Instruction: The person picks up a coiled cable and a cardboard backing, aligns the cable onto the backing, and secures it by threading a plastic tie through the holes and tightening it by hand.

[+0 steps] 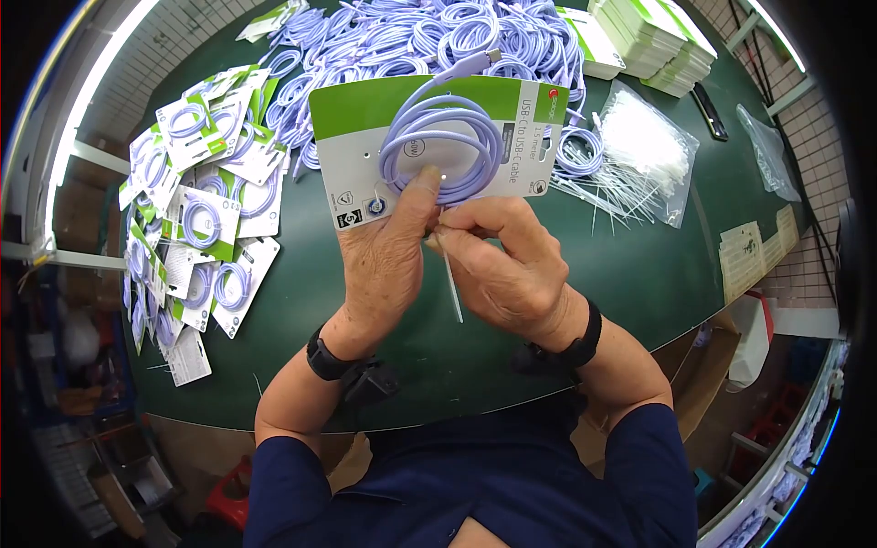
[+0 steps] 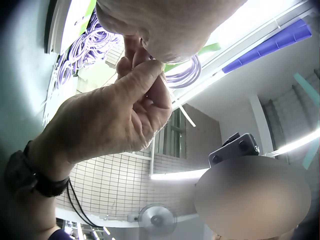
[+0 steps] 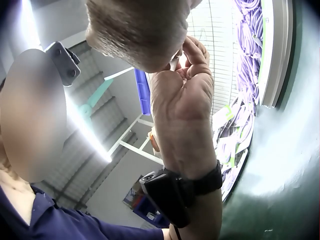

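Note:
A green and white card (image 1: pixel 343 164) is held up over the table, with a coiled lilac cable (image 1: pixel 482 137) lying on its front. The left hand (image 1: pixel 384 265) grips the card's lower edge, its thumb pressed on the coil. Just below the card, the right hand (image 1: pixel 516 269) pinches a thin white tie (image 1: pixel 454 288), whose end hangs down. Both hands meet at the coil's bottom. In the left wrist view the tie (image 2: pixel 187 116) sticks out past the right hand's (image 2: pixel 115 112) fingers. The right wrist view hides the fingertips partly.
Carded cables (image 1: pixel 201 219) are piled at the left. A large heap of lilac cables (image 1: pixel 411 36) lies at the back. Stacked cards (image 1: pixel 653 41), a bag of white ties (image 1: pixel 644 137) and a black cutter (image 1: pixel 710 111) lie at the back right.

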`<state>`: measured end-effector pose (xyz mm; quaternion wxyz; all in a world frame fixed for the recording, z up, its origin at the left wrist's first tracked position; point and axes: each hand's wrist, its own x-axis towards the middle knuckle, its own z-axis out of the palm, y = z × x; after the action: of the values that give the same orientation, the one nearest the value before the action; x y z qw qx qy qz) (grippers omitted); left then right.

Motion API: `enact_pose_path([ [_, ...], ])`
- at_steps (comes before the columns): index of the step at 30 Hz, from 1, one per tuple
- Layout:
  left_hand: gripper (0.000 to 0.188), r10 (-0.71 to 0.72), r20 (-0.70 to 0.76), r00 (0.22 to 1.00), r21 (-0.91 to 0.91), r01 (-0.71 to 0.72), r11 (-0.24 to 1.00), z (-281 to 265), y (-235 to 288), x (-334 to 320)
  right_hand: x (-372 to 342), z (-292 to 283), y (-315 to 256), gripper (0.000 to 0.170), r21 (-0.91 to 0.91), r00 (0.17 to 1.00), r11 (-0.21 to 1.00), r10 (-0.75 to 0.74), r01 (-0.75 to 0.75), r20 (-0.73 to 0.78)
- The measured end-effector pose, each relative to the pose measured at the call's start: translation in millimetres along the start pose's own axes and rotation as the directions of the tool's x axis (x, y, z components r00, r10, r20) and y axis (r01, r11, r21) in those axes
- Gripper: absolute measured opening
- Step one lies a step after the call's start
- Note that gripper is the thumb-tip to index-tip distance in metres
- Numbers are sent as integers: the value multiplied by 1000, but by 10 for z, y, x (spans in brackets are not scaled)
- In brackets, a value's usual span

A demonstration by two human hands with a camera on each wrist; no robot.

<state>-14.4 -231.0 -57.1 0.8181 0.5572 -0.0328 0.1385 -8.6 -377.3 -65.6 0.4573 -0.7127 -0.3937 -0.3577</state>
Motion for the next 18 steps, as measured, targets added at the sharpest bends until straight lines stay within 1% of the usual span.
enact_pose_path([
  [2, 38, 45, 35, 998, 61, -47, 997, -11, -30, 9, 11, -2, 13, 26, 4, 1000, 1000, 5, -5, 0],
  [3, 38, 46, 35, 998, 59, -48, 997, -9, -33, 9, 11, -2, 25, 25, 5, 1000, 1000, 5, -5, -15],
  [5, 38, 26, 37, 999, 28, -27, 999, 7, -22, 5, 5, -5, 44, 24, 7, 999, 1000, 4, -4, -42],
  [11, 36, -15, 38, 999, -52, 17, 999, 37, -1, 4, 4, -43, 77, 24, 8, 999, 1000, -25, 25, -31],
  [13, 30, -3, 18, 1000, -51, 4, 999, 24, -48, 12, 2, -57, 87, 25, -25, 998, 998, -57, 56, -6],
  [15, 28, 2, 8, 1000, -50, -1, 999, 15, -70, 18, -21, -62, 113, 25, -21, 998, 998, -57, 57, -4],
  [18, 22, -29, 2, 1000, -32, 30, 999, 3, -86, 18, -57, -55, 155, 25, -13, 999, 998, -53, 53, 0],
])
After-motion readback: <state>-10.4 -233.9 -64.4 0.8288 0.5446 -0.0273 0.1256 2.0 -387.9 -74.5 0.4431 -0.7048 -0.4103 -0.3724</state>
